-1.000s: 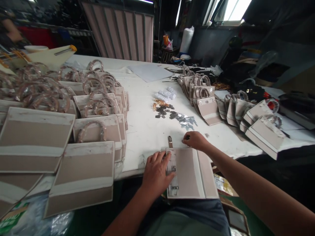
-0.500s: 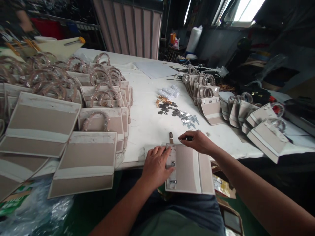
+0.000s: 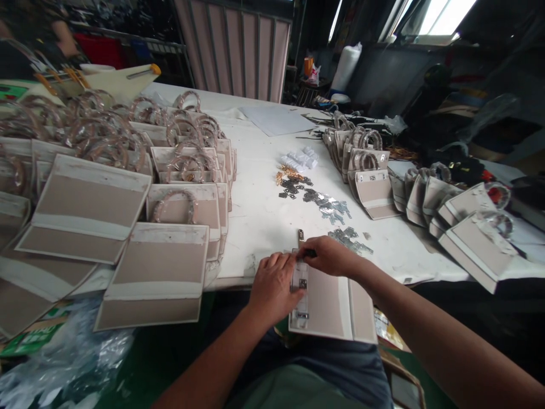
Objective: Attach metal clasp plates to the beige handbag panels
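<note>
A beige bag panel [image 3: 330, 309] with a white band lies over the near edge of the white table [image 3: 264, 227], partly above my lap. My left hand [image 3: 272, 287] presses flat on its left end, fingers beside a small metal clasp [image 3: 302, 283]. My right hand [image 3: 330, 255] is closed in a pinch at the panel's top edge, gripping a small dark piece I cannot name. A brass tab [image 3: 301, 236] lies just beyond the panel.
Stacks of beige bags with wrapped handles [image 3: 128, 170] fill the table's left half. More bags [image 3: 370, 170] stand in rows at the right. Loose metal fittings [image 3: 317, 199] and small white packets [image 3: 300, 159] lie in the middle. Plastic wrap [image 3: 63, 358] hangs off the near left.
My right hand has come left from the table beside the fittings to the panel's top edge, next to my left hand. My left hand has stayed on the panel.
</note>
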{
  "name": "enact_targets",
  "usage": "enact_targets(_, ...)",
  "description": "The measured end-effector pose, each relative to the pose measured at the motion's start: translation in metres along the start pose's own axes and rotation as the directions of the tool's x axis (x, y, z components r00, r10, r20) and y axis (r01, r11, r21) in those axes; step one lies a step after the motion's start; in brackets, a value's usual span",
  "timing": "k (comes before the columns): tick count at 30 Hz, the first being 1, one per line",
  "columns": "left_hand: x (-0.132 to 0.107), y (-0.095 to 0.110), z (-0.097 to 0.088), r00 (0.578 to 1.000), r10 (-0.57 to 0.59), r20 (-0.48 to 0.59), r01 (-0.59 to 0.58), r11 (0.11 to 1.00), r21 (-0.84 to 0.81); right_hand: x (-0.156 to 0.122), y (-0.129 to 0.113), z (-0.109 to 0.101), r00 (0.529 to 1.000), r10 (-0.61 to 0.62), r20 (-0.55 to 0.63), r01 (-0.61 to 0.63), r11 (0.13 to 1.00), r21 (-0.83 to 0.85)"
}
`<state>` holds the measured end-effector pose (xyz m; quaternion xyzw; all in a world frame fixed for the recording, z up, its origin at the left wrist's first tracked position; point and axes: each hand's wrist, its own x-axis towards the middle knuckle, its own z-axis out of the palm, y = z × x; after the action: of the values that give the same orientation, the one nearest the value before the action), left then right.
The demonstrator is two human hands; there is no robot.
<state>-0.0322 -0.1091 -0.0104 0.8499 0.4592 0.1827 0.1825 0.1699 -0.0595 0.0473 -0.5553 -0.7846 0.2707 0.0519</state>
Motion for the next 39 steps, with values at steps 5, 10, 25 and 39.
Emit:
enact_targets(5, 0.000, 0.000, 0.000, 1.000, 0.001, -0.001, -0.001, 1.000, -0.011, 0.001, 0.000, 0.002, 1.000, 0.012, -0.008, -0.013, 0.998, -0.061)
enact_targets(10, 0.000, -0.001, 0.001, 1.000, 0.003, 0.000, -0.003, 1.000, 0.002, -0.001, 0.001, -0.001, 0.997, 0.073, -0.011, -0.072, 0.995, 0.064)
enact_targets(25, 0.000, -0.001, 0.001, 1.000, 0.005, 0.004, -0.005, 1.000, 0.000, 0.003, -0.010, -0.003, 0.983, 0.184, 0.002, -0.184, 0.983, -0.010)
enact_targets(39, 0.000, -0.001, 0.000, 1.000, 0.008, 0.005, -0.007, 1.000, -0.015, 0.001, -0.004, 0.009, 0.978, 0.205, -0.039, -0.205, 0.979, 0.007)
